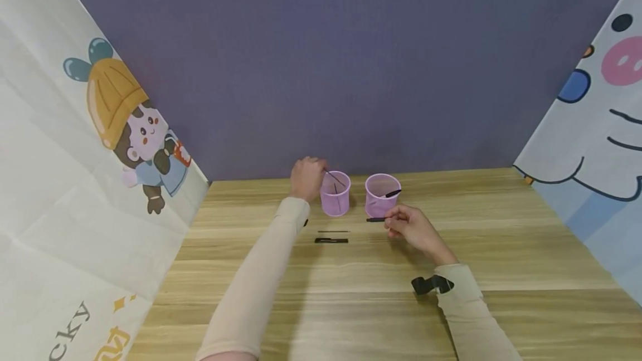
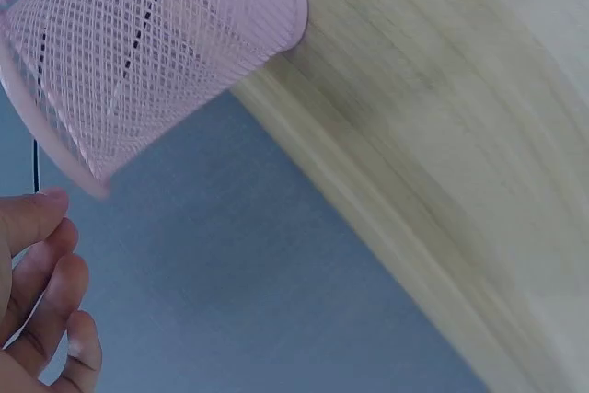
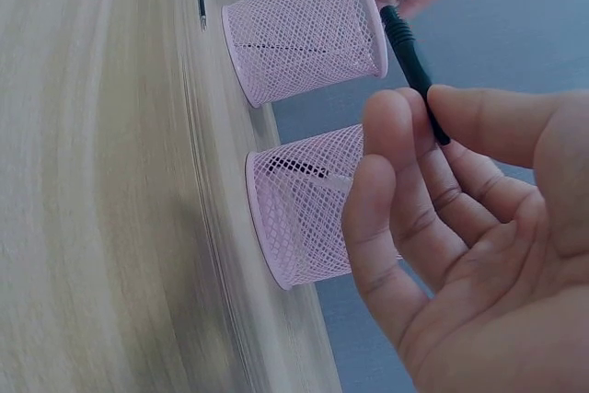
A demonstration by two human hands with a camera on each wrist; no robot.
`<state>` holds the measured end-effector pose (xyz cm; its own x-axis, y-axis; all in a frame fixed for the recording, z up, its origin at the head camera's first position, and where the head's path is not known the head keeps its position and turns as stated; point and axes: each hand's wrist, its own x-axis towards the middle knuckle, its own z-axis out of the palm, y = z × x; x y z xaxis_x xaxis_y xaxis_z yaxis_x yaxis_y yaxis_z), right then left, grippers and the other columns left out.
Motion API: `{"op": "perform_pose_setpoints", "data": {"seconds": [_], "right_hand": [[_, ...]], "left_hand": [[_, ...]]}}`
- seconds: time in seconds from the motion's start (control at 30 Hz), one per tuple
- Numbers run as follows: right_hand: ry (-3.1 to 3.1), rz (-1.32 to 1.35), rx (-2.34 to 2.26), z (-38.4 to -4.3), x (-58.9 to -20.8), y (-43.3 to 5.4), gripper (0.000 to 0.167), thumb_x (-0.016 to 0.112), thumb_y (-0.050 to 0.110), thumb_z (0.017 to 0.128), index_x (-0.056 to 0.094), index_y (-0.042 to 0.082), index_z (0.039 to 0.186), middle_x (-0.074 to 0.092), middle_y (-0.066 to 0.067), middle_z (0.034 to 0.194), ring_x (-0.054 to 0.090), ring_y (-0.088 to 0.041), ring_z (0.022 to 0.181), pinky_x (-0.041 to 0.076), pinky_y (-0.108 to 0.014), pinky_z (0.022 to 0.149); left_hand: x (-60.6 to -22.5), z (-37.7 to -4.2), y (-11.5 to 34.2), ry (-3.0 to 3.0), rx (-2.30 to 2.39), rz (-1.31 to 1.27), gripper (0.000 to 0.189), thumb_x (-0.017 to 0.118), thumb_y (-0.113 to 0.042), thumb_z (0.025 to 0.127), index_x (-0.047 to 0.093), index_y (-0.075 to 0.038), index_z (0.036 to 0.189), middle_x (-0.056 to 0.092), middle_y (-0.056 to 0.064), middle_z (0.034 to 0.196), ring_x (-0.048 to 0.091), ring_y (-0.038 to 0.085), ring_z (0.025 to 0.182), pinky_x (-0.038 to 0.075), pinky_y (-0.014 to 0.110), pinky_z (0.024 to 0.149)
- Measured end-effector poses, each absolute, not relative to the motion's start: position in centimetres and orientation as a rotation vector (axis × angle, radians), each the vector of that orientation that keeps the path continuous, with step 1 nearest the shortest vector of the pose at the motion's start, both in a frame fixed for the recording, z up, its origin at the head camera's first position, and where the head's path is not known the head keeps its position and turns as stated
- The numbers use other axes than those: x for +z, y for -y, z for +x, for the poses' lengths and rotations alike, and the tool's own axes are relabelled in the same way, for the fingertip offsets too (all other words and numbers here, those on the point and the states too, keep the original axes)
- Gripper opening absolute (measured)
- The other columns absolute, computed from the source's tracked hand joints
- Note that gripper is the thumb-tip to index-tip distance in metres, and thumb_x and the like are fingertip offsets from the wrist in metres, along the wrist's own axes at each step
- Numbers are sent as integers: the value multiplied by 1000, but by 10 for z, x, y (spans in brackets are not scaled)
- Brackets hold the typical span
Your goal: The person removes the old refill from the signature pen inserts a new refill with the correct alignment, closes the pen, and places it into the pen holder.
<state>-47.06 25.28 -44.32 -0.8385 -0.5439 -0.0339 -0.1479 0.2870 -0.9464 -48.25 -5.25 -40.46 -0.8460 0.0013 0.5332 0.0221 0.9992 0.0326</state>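
My left hand [image 1: 307, 178] is at the rim of the left pink mesh cup [image 1: 335, 205], pinching a thin dark pen refill [image 2: 36, 165] by one end. The rest of that refill slants down into the cup, where another thin refill [image 1: 335, 189] stands. In front of the right pink mesh cup [image 1: 375, 209], my right hand [image 1: 410, 229] holds a black pen barrel [image 3: 409, 54] with a ribbed grip between thumb and fingers. A black pen part [image 1: 393, 194] leans out over the right cup's rim.
On the wooden table [image 1: 371, 305] a thin refill [image 1: 333, 232] lies just behind a black pen [image 1: 331, 240]. A small black tip [image 1: 306, 222] shows beside the left sleeve. A dark panel [image 1: 351, 71] rises behind the cups.
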Motion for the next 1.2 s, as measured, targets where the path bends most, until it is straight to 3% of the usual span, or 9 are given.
{"op": "perform_pose_setpoints", "data": {"seconds": [0.2, 0.43, 0.63, 1.0, 1.2], "right_hand": [[-2209, -631, -1574, -471, -444, -252, 20, 61, 6, 101, 59, -10, 115, 69, -18, 98, 67, -11, 77, 64, -34, 77], [-2205, -642, -1575, -472, -445, -252, 20, 60, 4, 101, 58, -11, 114, 69, -16, 95, 67, -11, 76, 64, -34, 76], [-2202, -635, -1571, -472, -445, -252, 21, 60, 5, 101, 58, -10, 115, 69, -18, 97, 67, -11, 77, 64, -35, 77], [-2198, -630, -1568, -472, -445, -251, 21, 61, 6, 102, 58, -9, 116, 68, -20, 100, 69, -17, 80, 64, -35, 78], [-2199, -633, -1572, -472, -446, -251, 21, 60, 5, 101, 58, -10, 116, 69, -22, 101, 69, -15, 80, 64, -35, 78]], "left_hand": [[-413, -470, 65, 2514, -172, 20, 5, 77, -21, 91, 81, -19, 93, 74, 0, 91, 70, 23, 85, 57, 40, 76], [-424, -457, 69, 2442, -329, 52, 4, 81, -16, 88, 82, -15, 92, 65, 4, 85, 62, 21, 76, 55, 37, 70], [-432, -444, 67, 2419, -367, 97, 7, 81, -20, 88, 82, -16, 93, 70, 4, 83, 64, 21, 72, 55, 34, 63], [-444, -416, 61, 2377, -519, 78, 11, 80, -17, 89, 81, -13, 98, 77, 5, 89, 71, 21, 74, 57, 35, 63], [-449, -404, 56, 2385, -514, 61, 10, 80, -20, 88, 81, -13, 95, 76, 2, 86, 68, 15, 67, 53, 28, 57]]}}
